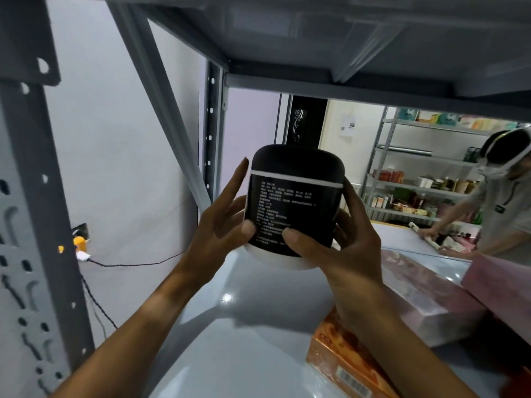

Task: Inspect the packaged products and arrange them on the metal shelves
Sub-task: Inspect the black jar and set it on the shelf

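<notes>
A black jar [296, 196] with a rounded black lid, a white band and a white base is held upright above the grey metal shelf [244, 326]. Small white print on its label faces me. My left hand [221, 228] presses the jar's left side with the thumb on the label and the fingers stretched upward. My right hand [344, 248] wraps the right side and bottom, thumb on the label.
An orange box [342, 360] lies on the shelf under my right forearm, with pink boxes [425, 294] beyond it. Shelf uprights [34, 225] stand at the left and an upper shelf [344, 38] hangs overhead. Another person [505, 202] works at stocked shelves [416, 185] at the right.
</notes>
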